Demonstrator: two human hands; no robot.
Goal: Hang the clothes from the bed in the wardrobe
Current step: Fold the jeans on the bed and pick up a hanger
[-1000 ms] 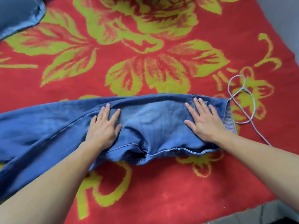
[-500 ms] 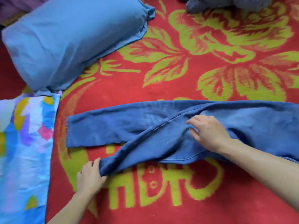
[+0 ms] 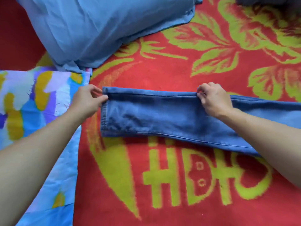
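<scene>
**Jeans laid flat, both hands on far edge**

Red blanket with yellow-green leaf print (image 3: 104, 209) carries the folded blue denim jeans (image 3: 162, 118), long axis left-right. Left hand (image 3: 88, 101) pinches the hem corner; right hand (image 3: 213, 100) pinches the far seam mid-leg. Garment runs out of frame rightward. Light-blue pillow (image 3: 97, 30) beyond.

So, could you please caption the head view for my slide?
Folded jeans on a red blanket, far edge pinched by left hand and right hand.
</scene>
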